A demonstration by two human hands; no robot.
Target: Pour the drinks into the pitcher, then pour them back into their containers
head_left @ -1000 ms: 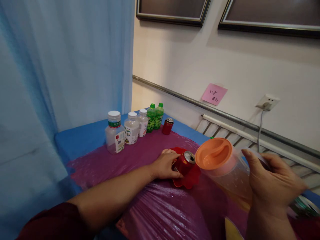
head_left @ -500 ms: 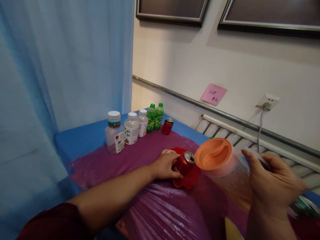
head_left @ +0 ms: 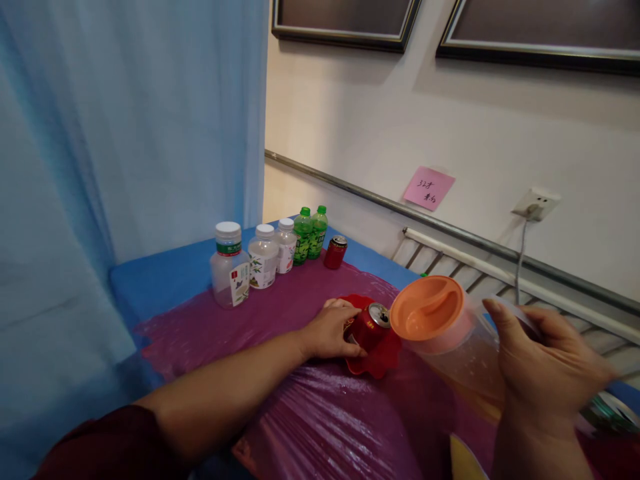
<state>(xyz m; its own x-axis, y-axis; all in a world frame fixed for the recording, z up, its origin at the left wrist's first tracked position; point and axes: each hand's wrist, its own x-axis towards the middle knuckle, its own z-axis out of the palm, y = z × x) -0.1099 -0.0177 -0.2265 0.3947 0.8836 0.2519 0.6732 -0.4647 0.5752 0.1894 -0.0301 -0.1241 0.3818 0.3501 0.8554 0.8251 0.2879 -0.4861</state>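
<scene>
My left hand point(head_left: 334, 330) is wrapped round a red drink can point(head_left: 370, 327), which leans to the right with its opened top toward the jug. Beneath the can lies a red scalloped funnel or dish point(head_left: 370, 363); its exact kind is partly hidden. My right hand point(head_left: 545, 363) grips the handle of a clear plastic jug point(head_left: 463, 347), tilted left. Its orange lid point(head_left: 427, 308) is on, with the rim close to the can's top. Yellowish liquid lies low in the jug. I cannot make out any stream between jug and can.
Purple plastic sheeting point(head_left: 295, 307) covers part of the blue table point(head_left: 155, 263). At the back stand a clear jar point(head_left: 229, 273), white-capped bottles point(head_left: 263, 260), green bottles point(head_left: 301, 240) and another red can point(head_left: 335, 253). A green can point(head_left: 610, 413) is at right.
</scene>
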